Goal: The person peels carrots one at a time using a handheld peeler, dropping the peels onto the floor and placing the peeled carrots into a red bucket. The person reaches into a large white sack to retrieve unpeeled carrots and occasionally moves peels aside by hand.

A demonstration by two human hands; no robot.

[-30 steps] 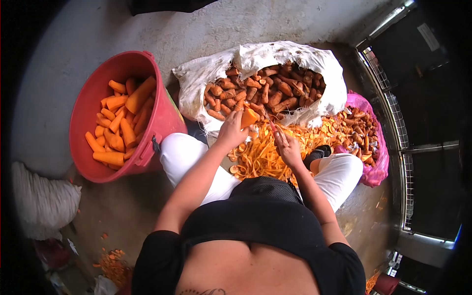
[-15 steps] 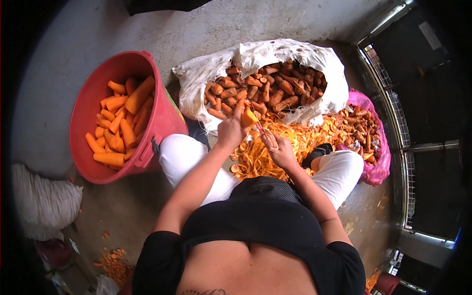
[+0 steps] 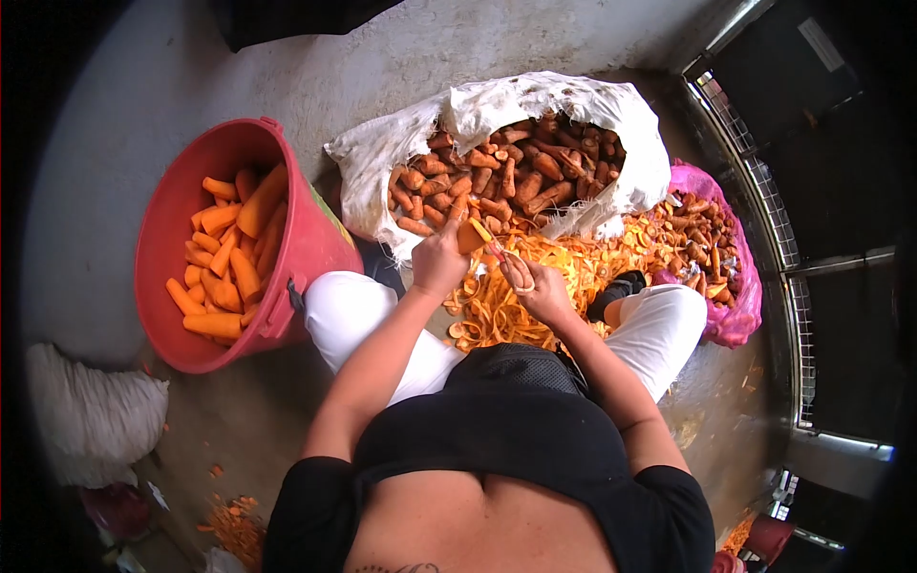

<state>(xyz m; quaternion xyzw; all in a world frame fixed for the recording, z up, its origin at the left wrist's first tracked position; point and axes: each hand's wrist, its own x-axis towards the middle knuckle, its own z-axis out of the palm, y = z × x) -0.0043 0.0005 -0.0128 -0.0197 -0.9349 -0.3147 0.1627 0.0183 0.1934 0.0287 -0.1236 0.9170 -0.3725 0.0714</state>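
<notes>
White-trousered knees [image 3: 349,310] spread on the near side of the large white woven sack [image 3: 377,177], my reference. Just short of the sack's near edge: my left hand [image 3: 439,265], fingers clamped round a thick orange carrot [image 3: 468,239]. Right hand [image 3: 543,292], nearer than the sack: fingers curled together on a slim reddish tool [image 3: 497,251], its tip at the carrot; contact too small to confirm. Lower down, a loose heap of orange peelings [image 3: 521,306] lies on the floor along the sack's near side. Left of the sack: a deep red plastic bucket [image 3: 320,239] with smooth orange carrots [image 3: 224,258] inside. Right of the sack: a bright pink plastic bag [image 3: 740,320] of brownish-orange scraps [image 3: 702,229]. In the sack's torn opening: rough, brownish-orange carrots [image 3: 535,177]. Beyond the sack: grey wall [image 3: 306,86].
</notes>
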